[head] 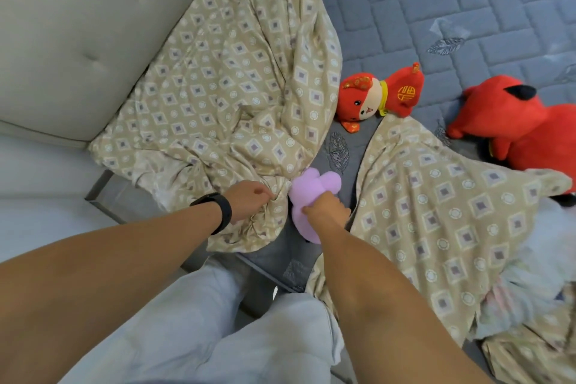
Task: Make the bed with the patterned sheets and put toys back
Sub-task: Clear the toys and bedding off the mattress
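In the head view, a bunched fold of the beige diamond-patterned cotton sheet (237,97) is being pinched in the curled fingers of the left hand (247,199), just left of the soft lilac plush toy (311,193). That toy is being gripped from above by the right hand (327,210), fingers wrapped round its body. A second stretch of patterned sheet (436,212) is lying right of the lilac toy, with a strip of grey quilted mattress (452,9) showing between them.

Two risks are being judged likely: the sheet could be dragged along if the toy is lifted while caught in the fold, and the small red plush doll (377,97), beyond the lilac toy, could be swept off when the sheet is pulled. The large red plush animal (514,121) is lying well right.

The mattress corner is sitting just below the lilac toy; open room is lying beyond it, while the grey padded headboard (78,40) is closing off the left.
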`<state>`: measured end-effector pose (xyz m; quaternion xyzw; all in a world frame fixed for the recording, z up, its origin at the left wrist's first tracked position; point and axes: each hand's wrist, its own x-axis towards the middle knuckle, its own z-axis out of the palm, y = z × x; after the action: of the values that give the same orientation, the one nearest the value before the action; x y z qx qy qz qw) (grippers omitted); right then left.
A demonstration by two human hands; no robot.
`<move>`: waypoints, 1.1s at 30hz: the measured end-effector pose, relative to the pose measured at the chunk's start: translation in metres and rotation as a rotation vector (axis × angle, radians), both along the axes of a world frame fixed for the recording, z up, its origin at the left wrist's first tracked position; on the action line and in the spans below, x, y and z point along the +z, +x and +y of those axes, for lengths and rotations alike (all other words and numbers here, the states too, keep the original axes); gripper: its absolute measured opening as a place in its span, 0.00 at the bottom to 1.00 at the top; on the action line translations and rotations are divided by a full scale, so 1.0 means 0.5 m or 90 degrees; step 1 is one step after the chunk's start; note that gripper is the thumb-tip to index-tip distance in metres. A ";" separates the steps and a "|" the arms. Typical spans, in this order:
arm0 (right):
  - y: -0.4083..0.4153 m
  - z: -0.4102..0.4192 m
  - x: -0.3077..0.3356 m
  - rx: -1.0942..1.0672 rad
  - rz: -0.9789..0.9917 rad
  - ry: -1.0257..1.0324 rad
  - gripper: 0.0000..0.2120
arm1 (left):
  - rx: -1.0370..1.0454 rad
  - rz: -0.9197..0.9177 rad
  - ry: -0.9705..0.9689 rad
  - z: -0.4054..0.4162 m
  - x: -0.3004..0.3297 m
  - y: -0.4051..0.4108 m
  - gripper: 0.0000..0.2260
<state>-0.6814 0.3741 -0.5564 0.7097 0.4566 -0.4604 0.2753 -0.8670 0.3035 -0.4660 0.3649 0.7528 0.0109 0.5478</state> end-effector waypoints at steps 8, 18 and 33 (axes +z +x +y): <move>0.023 0.028 0.137 -0.231 0.053 0.150 0.43 | 0.070 -0.029 0.021 0.013 0.059 -0.059 0.15; -0.151 0.014 0.337 -0.301 0.250 0.217 0.36 | 0.224 -0.195 0.117 0.051 0.187 -0.177 0.37; -0.581 0.099 0.579 -0.122 0.554 0.327 0.34 | 0.403 0.001 0.352 0.059 0.324 -0.514 0.38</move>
<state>-0.9719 0.4238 -0.2670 0.5358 0.5601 -0.6094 -0.1669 -1.1242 0.3331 -0.3039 0.2490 0.7968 0.3801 0.3983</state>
